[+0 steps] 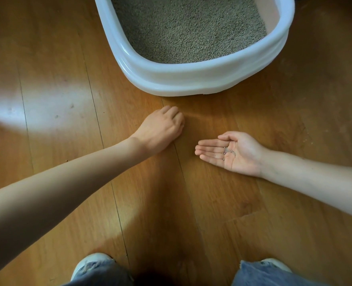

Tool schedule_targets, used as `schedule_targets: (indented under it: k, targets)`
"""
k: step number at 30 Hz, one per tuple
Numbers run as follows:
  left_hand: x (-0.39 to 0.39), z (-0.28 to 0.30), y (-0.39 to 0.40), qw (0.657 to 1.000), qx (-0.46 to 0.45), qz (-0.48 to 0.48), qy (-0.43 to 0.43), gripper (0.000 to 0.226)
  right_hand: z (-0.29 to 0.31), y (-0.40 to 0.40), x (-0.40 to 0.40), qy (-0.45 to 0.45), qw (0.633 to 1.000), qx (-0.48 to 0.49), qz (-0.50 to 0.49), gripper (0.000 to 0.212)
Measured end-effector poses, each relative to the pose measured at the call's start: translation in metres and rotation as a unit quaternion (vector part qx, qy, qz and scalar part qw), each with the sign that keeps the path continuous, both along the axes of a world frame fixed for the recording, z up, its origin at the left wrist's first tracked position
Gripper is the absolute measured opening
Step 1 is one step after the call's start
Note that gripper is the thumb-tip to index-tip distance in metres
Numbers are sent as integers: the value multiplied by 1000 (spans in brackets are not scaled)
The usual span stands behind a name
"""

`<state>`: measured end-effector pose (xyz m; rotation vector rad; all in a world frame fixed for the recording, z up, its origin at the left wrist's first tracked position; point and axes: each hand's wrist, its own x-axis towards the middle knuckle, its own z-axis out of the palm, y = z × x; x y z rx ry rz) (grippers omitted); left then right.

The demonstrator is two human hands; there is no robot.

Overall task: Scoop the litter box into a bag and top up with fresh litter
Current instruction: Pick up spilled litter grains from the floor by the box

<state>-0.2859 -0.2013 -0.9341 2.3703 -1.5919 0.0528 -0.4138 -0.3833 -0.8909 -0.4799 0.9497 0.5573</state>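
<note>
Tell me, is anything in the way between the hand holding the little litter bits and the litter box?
Nothing visible is. The right hand lies palm up on the wooden floor, cupping litter grains. Only bare floor shows between it and the litter box. The left hand rests off to the side.

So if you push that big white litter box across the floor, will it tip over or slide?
Probably slide. The litter box looks wide and low, so tipping seems unlikely, and the wooden floor looks smooth and shiny. It may feel heavy, since gray litter covers its bottom. A hard shove might shift or spill some grains.
</note>
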Motion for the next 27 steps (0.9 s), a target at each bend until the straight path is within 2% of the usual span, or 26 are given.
schedule_targets:
  k: [7,10,14,16,20,27]
  targets:
    - [-2,-3,-3,997,54,-49,-12,5,1,0,3,2,1000,-6,-3,43]
    - [-5,5,-10,990,105,-73,-58,14,0,2,4,2,1000,-6,-1,43]
    - [-7,7,-13,979,151,-83,-104,7,-1,3,4,6,1000,-5,1,44]
    - [-3,6,-3,991,114,-50,-54,7,1,4,4,2,1000,-4,6,43]
    - [-11,5,37,997,34,19,70,27,3,2,3,-3,1000,-6,11,43]
    - [-41,0,57,994,33,29,99,27,5,7,4,0,1000,-10,15,43]
